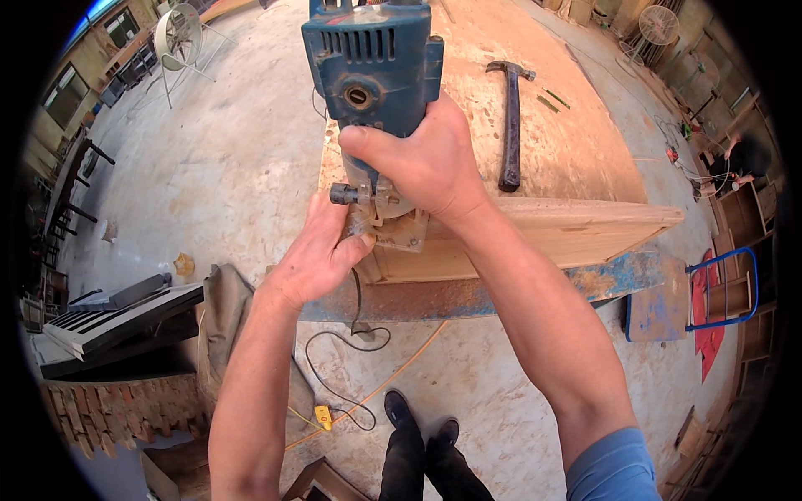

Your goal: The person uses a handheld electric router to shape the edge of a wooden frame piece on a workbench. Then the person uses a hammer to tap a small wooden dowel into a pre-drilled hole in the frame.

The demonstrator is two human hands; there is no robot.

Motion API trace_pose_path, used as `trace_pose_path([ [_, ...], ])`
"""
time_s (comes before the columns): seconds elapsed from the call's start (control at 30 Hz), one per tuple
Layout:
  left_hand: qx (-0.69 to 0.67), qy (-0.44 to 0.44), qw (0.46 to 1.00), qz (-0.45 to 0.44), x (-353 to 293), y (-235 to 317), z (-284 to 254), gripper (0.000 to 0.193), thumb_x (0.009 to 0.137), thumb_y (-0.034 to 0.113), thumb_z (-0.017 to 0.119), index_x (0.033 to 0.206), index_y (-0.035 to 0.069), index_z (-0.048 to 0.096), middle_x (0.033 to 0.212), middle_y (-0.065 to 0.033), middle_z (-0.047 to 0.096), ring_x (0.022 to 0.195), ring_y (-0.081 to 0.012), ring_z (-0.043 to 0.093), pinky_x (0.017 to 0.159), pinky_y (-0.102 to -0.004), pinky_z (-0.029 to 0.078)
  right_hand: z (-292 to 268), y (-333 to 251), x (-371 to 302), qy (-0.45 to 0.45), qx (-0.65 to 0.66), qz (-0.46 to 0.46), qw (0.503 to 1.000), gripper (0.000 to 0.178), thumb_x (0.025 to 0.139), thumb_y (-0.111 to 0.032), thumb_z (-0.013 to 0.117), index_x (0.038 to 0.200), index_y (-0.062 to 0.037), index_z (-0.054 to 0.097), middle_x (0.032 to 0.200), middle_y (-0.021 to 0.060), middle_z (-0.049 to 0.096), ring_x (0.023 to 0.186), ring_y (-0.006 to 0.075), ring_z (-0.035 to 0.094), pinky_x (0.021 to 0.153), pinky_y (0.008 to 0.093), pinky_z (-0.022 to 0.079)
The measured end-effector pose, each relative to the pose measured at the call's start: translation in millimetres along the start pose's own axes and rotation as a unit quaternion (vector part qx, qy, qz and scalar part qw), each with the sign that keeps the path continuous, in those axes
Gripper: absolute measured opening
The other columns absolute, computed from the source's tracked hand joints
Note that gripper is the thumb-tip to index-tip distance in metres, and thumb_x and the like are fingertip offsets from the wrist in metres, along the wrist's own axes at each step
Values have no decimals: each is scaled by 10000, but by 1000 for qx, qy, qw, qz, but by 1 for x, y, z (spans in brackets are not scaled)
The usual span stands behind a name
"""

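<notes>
A blue trim router (368,58) stands upright over the near edge of a pale wooden panel (535,238). My right hand (430,159) is wrapped round the router's body, thumb across its front. Lower down, my left hand (313,246) grips the clear base (405,234) at its left side. That thumb presses on the base's corner; the other fingers are partly hidden behind it. The cutter cannot be made out. The panel is tilted on the workbench (585,125). Beyond it lies a claw hammer (511,125) with a dark handle.
A black cord (322,334) hangs from the bench to the floor, near a yellow connector (323,417). Stacked boards (125,317) stand at left. At right are a blue-framed cart (660,301) and a person (743,159) at work. Two fans stand farther back.
</notes>
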State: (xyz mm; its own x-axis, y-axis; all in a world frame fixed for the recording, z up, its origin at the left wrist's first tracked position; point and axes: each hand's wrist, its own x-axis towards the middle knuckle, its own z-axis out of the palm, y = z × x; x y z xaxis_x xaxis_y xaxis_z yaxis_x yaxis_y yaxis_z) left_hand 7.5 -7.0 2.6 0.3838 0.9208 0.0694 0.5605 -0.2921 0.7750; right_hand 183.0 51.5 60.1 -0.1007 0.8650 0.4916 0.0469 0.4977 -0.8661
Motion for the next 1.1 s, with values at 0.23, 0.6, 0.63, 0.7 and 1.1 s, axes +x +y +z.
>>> trace_pose_path([
  [0.23, -15, -8, 1000, 14, 2, -5, 2, 750, 751, 374, 587, 1394, 16, 444, 1326, -234, 478, 1220, -415, 376, 1114, -489, 292, 0, -1, -4, 5, 9, -4, 1000, 562, 634, -263, 900, 1063, 4, 655, 926, 103, 741, 813, 197, 693, 776, 343, 565],
  [0.6, -89, 5, 995, 40, 3, -19, 6, 958, 856, 673, 611, 1504, 30, 319, 1339, -226, 434, 1281, -390, 376, 1119, -483, 305, -7, -13, -9, 4, 19, 31, 999, 551, 641, -227, 892, 1070, 17, 646, 927, 114, 734, 837, 199, 692, 790, 348, 560],
  [0.63, -87, 7, 996, 36, 2, -20, 5, 956, 861, 669, 608, 1500, 19, 320, 1340, -231, 429, 1281, -391, 382, 1117, -480, 312, -9, -16, -10, 9, 15, 36, 999, 553, 643, -231, 890, 1072, 18, 646, 927, 117, 734, 841, 201, 694, 792, 350, 560],
  [0.7, -85, -6, 996, 13, 1, -18, 2, 977, 864, 696, 582, 1502, 9, 306, 1371, -229, 411, 1300, -375, 377, 1128, -470, 302, -16, -26, -10, 12, -12, 60, 998, 555, 646, -237, 884, 1078, 17, 646, 927, 120, 734, 846, 204, 695, 793, 352, 559],
  [1.1, 189, 57, 978, 70, -3, -3, 13, 608, 908, 223, 669, 1407, -47, 451, 1479, -241, 431, 1365, -458, 360, 1169, -497, 320, -108, -115, -36, -17, -108, 141, 984, 519, 616, -209, 859, 1056, -14, 665, 963, 85, 713, 873, 166, 640, 823, 342, 528],
])
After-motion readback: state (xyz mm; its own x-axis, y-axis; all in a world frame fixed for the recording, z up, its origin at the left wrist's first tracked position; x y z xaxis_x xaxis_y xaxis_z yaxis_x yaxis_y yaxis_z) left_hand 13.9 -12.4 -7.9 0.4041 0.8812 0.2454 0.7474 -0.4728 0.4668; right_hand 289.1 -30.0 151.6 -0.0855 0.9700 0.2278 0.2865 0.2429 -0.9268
